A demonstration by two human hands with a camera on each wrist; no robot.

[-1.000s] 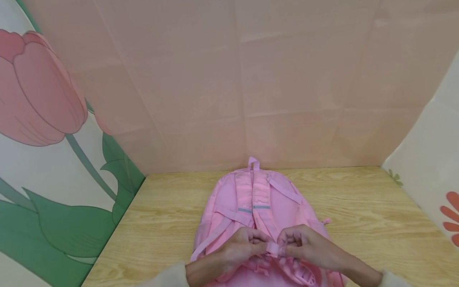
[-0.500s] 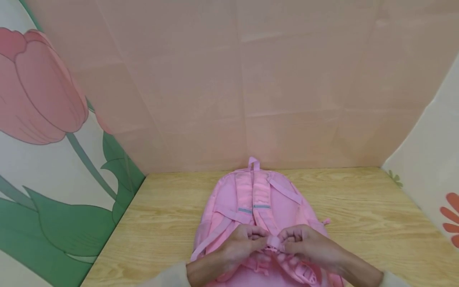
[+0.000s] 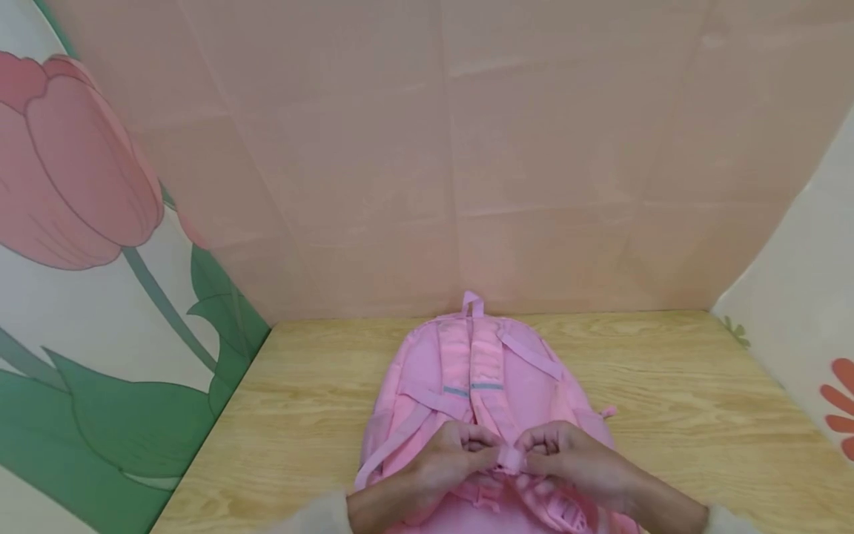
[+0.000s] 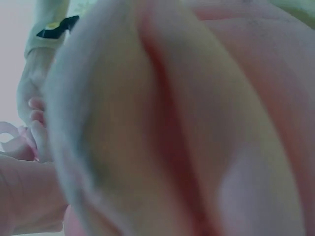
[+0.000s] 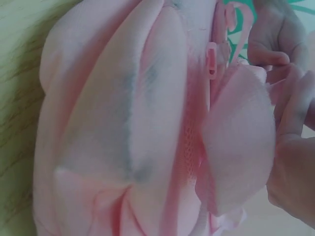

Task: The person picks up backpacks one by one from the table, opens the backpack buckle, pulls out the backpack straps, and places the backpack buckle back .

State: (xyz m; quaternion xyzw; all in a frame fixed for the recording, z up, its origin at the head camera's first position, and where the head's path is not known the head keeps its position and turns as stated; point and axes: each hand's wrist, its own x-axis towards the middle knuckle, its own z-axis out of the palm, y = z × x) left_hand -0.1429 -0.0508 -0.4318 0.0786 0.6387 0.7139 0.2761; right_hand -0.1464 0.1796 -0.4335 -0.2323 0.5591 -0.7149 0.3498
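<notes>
A pink backpack (image 3: 534, 378) lies with its shoulder straps facing up on the wooden table. Over its lower part, my left hand (image 3: 450, 456) and right hand (image 3: 577, 456) meet fingertip to fingertip. Between them is a short piece of light pink webbing strap (image 3: 510, 458), pinched from either side by thumb and fingers. A pink plastic buckle (image 3: 567, 513) hangs below the right hand. In the right wrist view both hands show beside the bag, with the right hand (image 5: 295, 157) nearer. Blurred skin fills most of the left wrist view, hiding the left fingertips.
The wood-grain table (image 3: 674, 400) extends on both sides of the bag. A plain pinkish backdrop (image 3: 454, 163) rises behind it. Panels with a printed tulip (image 3: 87, 163) and a red flower (image 3: 842, 404) flank the table. The bag's top loop (image 3: 472, 303) stands near the backdrop.
The webbing between the fingertips rises and tilts slightly, then lowers again. Both hands keep nearly the same place, and the backpack stays still.
</notes>
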